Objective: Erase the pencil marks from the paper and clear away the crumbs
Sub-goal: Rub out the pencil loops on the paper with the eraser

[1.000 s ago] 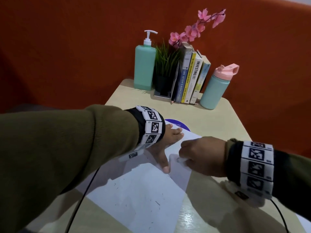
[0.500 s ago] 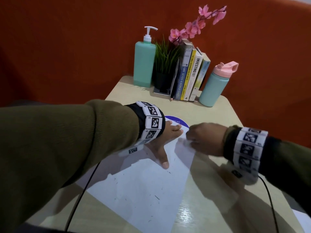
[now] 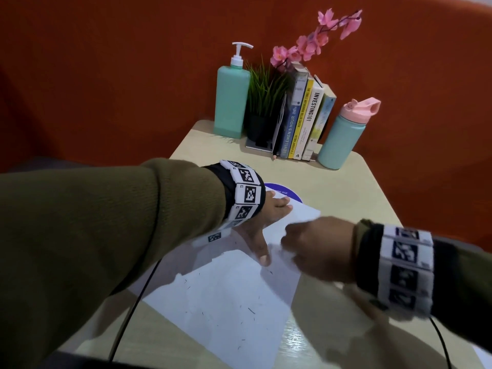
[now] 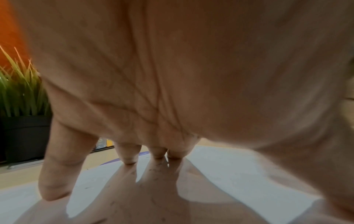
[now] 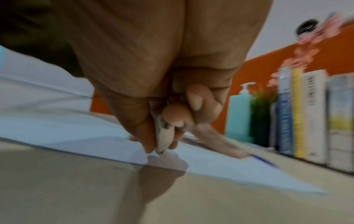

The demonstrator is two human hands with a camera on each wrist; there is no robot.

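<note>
A white sheet of paper (image 3: 226,310) lies on the beige table (image 3: 332,198), with dark eraser crumbs (image 3: 251,311) scattered over its near half. My left hand (image 3: 266,222) lies flat on the paper's far part, fingers spread (image 4: 55,178) and pressing it down. My right hand (image 3: 316,249) is over the paper's right edge and pinches a worn white eraser (image 5: 163,139) between thumb and fingers, its tip touching the paper (image 5: 220,165). The right hand is motion-blurred.
At the table's back stand a teal pump bottle (image 3: 231,99), a potted grass plant (image 3: 263,107), a row of books (image 3: 303,118) with a pencil (image 3: 277,139) leaning on them, and a teal flask with a pink lid (image 3: 343,134). A purple round sticker (image 3: 287,191) peeks out beyond the paper.
My right hand with the eraser went away from me along the paper's right side, then came back toward me. The left hand has stayed pressing the paper. More crumbs show.
</note>
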